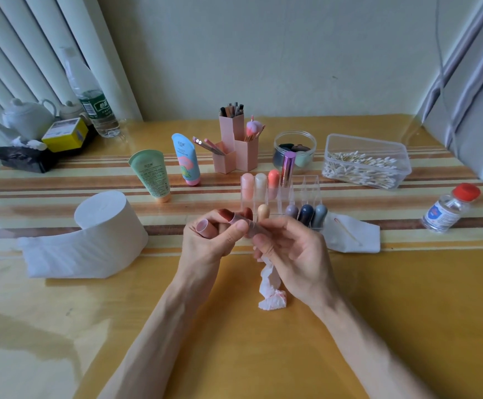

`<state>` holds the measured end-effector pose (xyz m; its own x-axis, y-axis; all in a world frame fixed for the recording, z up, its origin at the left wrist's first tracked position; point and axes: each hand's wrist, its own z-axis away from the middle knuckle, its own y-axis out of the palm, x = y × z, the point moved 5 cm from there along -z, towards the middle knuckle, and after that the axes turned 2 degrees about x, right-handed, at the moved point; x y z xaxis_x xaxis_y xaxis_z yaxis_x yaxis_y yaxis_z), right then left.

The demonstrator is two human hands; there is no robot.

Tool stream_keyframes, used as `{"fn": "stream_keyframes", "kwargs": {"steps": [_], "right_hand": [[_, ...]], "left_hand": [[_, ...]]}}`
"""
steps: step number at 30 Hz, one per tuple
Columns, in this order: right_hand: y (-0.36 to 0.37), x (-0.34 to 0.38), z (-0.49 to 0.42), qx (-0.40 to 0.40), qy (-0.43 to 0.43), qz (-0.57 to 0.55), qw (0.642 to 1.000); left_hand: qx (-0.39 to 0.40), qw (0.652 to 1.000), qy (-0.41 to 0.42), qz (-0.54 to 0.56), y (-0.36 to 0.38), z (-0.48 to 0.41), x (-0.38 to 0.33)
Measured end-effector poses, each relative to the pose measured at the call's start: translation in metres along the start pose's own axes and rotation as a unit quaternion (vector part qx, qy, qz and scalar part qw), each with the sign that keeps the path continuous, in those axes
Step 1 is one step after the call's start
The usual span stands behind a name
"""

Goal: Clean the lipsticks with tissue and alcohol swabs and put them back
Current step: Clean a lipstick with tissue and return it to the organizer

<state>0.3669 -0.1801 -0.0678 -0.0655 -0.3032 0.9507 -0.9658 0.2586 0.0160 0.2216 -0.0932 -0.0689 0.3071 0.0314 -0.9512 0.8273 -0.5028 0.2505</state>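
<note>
Lipstick (236, 219) sits about level, long axis left-right, just before the organizer (306, 194). I see left hand (211, 243) pinching it and cap (203, 227), right hand (295, 251) gripping it plus tissue (270, 283). Open table (263, 355) nearside.

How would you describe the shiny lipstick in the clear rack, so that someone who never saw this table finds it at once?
Find the clear rack in the middle of the table. In its back row, the shiny lipstick stands fourth from the left. It alone is metallic with a flat purple top; its neighbours are pastel and round-topped.
</note>
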Motion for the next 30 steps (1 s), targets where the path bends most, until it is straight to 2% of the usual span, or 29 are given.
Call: {"fn": "stream_keyframes", "kwargs": {"steps": [4,8,11,17,20,24,27,30], "right_hand": [[0.0003,-0.0021,0.0022,-0.025,-0.030,0.035,0.999],[-0.0028,-0.0047,0.0020,-0.045,-0.026,0.026,0.998],[-0.0031,-0.0048,0.0008,-0.030,0.000,0.003,1.000],[0.0011,-0.0060,0.0007,-0.007,0.010,0.012,1.000],[-0.0016,-0.0052,0.0024,-0.018,0.000,0.030,0.999],[0.0001,-0.0022,0.0055,-0.037,-0.059,0.095,0.993],[0.0002,-0.0036,0.0059,-0.046,-0.072,0.109,0.990],[-0.0047,-0.0029,0.0048,-0.074,-0.057,0.093,0.991]], "left_hand": [[-0.027,1.000,-0.007,0.002,0.0007,0.0006,0.0051],[0.003,1.000,-0.012,0.024,0.0054,0.0013,0.0037],[0.026,0.999,-0.018,0.027,0.0057,0.0023,0.0035],[0.011,1.000,-0.021,0.015,0.0037,0.0040,0.0045],[-0.022,1.000,-0.004,-0.006,0.0011,0.0053,0.0036],[-0.072,0.997,-0.004,-0.018,-0.0001,0.0050,0.0013],[-0.057,0.998,-0.003,-0.016,0.0025,0.0048,0.0004],[-0.011,1.000,-0.001,-0.015,0.0076,0.0052,-0.0027]]}}
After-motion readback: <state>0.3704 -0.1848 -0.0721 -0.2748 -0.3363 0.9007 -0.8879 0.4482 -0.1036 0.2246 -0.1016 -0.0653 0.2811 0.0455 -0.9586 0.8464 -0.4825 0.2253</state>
